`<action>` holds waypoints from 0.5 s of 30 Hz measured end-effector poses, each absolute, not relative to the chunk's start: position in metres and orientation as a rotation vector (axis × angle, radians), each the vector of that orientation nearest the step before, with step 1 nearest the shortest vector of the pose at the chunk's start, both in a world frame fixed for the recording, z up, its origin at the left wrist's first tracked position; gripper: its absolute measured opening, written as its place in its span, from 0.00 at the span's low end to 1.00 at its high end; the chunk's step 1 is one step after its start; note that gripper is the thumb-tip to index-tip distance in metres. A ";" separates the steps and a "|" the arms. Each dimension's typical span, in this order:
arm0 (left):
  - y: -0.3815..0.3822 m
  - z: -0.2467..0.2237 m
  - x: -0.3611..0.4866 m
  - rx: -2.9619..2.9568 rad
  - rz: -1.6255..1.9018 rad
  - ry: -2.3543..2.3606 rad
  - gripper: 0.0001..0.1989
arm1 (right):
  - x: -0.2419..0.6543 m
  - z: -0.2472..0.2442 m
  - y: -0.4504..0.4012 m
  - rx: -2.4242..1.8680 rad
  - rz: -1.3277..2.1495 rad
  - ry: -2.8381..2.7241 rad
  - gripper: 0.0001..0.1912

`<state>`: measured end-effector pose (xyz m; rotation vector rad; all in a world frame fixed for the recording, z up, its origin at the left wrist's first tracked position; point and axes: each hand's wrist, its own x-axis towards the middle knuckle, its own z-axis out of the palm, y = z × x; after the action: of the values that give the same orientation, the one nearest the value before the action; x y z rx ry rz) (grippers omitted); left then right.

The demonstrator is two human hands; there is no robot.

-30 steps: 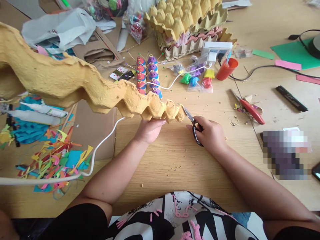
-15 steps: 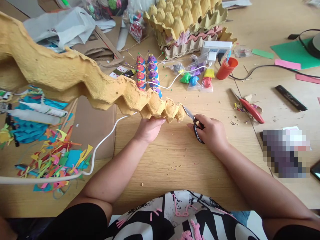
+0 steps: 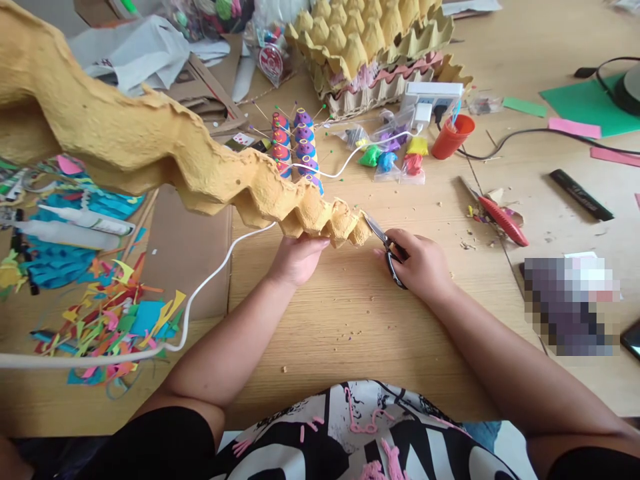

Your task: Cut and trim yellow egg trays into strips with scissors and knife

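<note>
A long yellow egg carton strip [image 3: 215, 177] stretches from the upper left toward the middle, held up above the table. My left hand [image 3: 300, 257] is closed on its underside near the narrow right end; some fingers are hidden behind the cups. In my right hand [image 3: 423, 263] are scissors [image 3: 387, 250] with black handles, fingers wrapped round the grips. Their blade tips touch the carton's right end. Behind the strip stand painted egg-cup rows in red and blue [image 3: 281, 140] and in purple and blue [image 3: 305, 143], with pins sticking out.
Colourful paper scraps [image 3: 120, 313] and white glue bottles [image 3: 83, 227] lie at left. A white cable [image 3: 193, 287] crosses there. Egg trays [image 3: 370, 40], clay bags [image 3: 387, 160], a red cup [image 3: 453, 137] and a power strip [image 3: 435, 93] stand behind. A red utility knife [image 3: 503, 220] lies right.
The left part of the egg carton strip has shifted slightly down and to the right. The scissors' tips have moved slightly left and down at its right end. Both hands keep their hold.
</note>
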<state>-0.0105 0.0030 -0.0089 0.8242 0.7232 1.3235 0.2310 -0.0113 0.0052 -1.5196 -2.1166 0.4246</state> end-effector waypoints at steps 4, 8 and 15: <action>0.003 -0.010 -0.012 0.856 1.320 0.722 0.34 | 0.233 0.002 -0.010 -1.524 0.384 -2.126 0.17; 0.004 -0.010 -0.013 0.881 1.314 0.736 0.33 | 0.235 0.000 -0.009 -1.515 0.348 -2.142 0.18; 0.003 -0.008 -0.012 0.827 1.326 0.717 0.30 | 0.235 0.000 -0.009 -1.507 0.295 -2.170 0.19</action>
<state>-0.0120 0.0029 -0.0077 0.8267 0.7167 1.3262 0.2351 -0.0089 -0.0005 -1.5073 -2.1696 0.2946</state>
